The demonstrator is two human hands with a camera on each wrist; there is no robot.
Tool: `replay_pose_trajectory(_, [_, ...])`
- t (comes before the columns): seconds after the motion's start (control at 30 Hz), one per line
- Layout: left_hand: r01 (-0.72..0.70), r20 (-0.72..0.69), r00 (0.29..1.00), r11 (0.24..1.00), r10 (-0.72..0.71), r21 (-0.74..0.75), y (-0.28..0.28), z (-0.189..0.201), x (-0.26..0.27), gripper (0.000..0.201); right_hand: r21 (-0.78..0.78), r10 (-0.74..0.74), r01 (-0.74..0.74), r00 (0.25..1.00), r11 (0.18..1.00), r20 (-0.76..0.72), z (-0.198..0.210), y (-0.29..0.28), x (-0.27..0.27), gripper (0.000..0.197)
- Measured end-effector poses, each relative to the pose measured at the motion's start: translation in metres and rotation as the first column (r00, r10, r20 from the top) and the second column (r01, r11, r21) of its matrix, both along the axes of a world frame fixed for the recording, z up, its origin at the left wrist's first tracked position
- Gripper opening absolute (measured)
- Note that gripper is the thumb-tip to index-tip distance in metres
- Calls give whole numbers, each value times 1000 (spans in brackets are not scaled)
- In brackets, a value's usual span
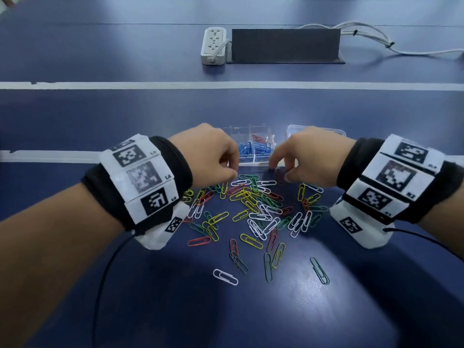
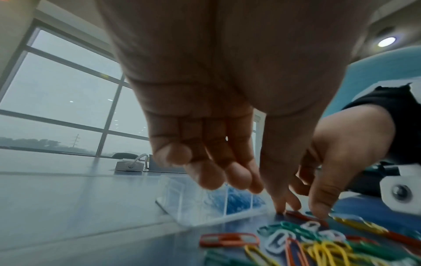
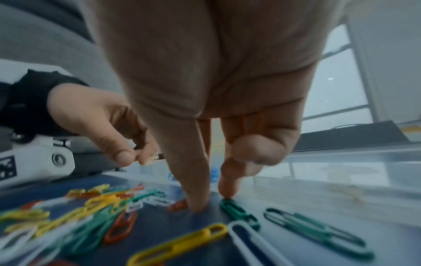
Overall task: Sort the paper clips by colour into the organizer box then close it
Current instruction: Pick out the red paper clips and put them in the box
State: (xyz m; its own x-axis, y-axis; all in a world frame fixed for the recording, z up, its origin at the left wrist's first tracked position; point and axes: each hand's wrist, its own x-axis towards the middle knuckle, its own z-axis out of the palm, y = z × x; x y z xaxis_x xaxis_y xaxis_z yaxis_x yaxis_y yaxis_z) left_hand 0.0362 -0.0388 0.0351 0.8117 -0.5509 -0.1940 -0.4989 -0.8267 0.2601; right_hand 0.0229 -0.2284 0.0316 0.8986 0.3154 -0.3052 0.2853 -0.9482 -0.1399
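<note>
Clear box [image 1: 253,149] on desk [image 1: 150,109], blue clips [image 1: 247,148] inside, mixed clips [image 1: 253,209] just before it, left hand [image 1: 209,156] fingers curled, empty, right hand [image 1: 305,156] fingers pressing red clip [image 3: 178,205].
</note>
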Motion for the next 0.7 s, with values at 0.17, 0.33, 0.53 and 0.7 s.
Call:
replay_pose_trajectory(0.17, [20, -35, 999, 991, -16, 133, -4, -9, -7, 22, -47, 46, -43, 998, 998, 48, -3, -1, 0, 15])
replay_pose_trajectory(0.33, [16, -48, 999, 993, -11, 119, -10, -11, -9, 15, -14, 48, -48, 997, 999, 56, -2, -2, -6, 7])
replay_pose_trajectory(0.53, [2, -52, 999, 998, 1, 62, -7, -8, -7, 12, 167, -7, 1, 999, 986, 35, 5, 1, -15, 11])
replay_pose_trajectory(0.7, [48, -54, 998, 993, -42, 108, -12, -12, -10, 14, 103, 33, -33, 999, 994, -4, 6, 5, -26, 26])
